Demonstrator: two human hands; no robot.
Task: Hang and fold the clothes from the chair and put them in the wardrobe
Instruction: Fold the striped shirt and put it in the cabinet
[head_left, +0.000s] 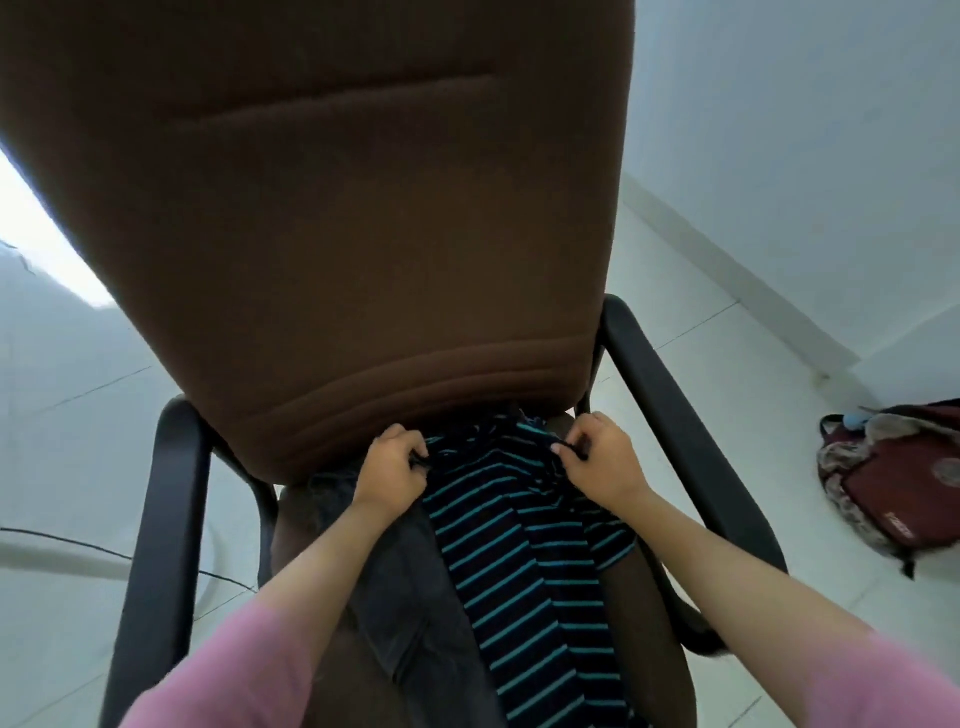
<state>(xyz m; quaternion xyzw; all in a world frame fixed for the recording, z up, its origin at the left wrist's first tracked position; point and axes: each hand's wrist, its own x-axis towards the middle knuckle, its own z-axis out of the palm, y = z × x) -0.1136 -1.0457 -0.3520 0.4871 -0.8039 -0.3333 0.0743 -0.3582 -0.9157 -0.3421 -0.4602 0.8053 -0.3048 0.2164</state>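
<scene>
At 6 o'clock, nearest to the camera, two bare forearms with pink sleeves (223, 670), reaching forward over the seat. Between them, lying along the seat of the chair (332, 249), a dark shirt with teal stripes (524, 561), running from 6 o'clock up toward the foot of the backrest. Just beside it on the 7 o'clock side, partly under it, a dark grey garment (410, 597), perhaps jeans; cannot tell more.

Slightly farther, at the upper end of the shirt: left hand (390, 470) with fingers curled, pinching the left edge of the striped cloth. Right hand (597, 457) the same, fingers bent and pinching the right edge near the collar. Both hands close to the lower rim of the brown backrest, the left one nearly touching it.

On both sides, at 9 and 3 o'clock, black armrests (670, 415) of the chair.

Farther, at 3 o'clock on the white tile floor (727, 332), a red backpack (893, 488) lying near the wall, well apart from the chair. At 8 o'clock, a thin black cable (78, 543) across the floor.
</scene>
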